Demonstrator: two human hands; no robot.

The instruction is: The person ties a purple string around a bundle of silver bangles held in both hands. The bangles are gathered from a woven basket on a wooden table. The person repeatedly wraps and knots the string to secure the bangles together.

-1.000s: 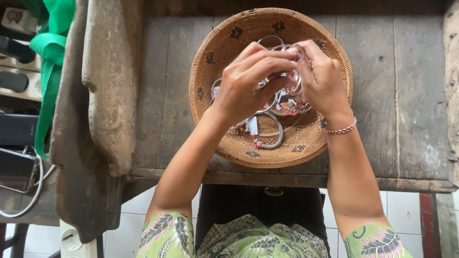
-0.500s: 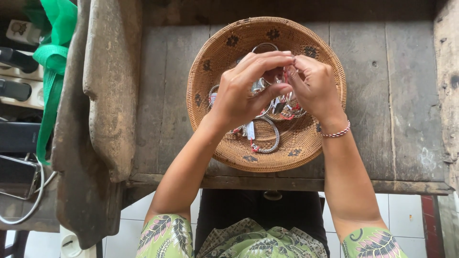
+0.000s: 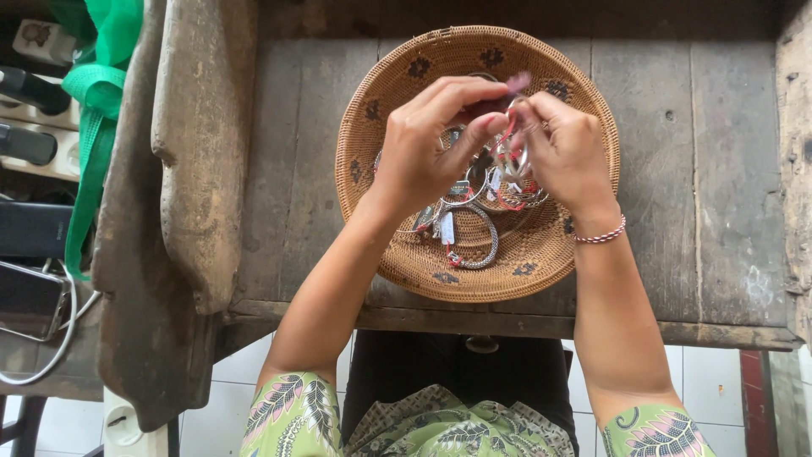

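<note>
Weathered wooden worktop (image 3: 660,169): above the woven basket (image 3: 397,254), a tagged silver bangle (image 3: 512,152) is pinched by left hand (image 3: 423,148) and right hand (image 3: 565,148); tag strings could get snagged, probably.

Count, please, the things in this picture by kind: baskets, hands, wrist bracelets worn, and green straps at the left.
Woven basket: 1
Hands, left hand and right hand: 2
Beaded bracelet worn on the right wrist: 1
Green strap: 1
Total: 5
The silver bangles in the basket overlap too much to count.
</note>
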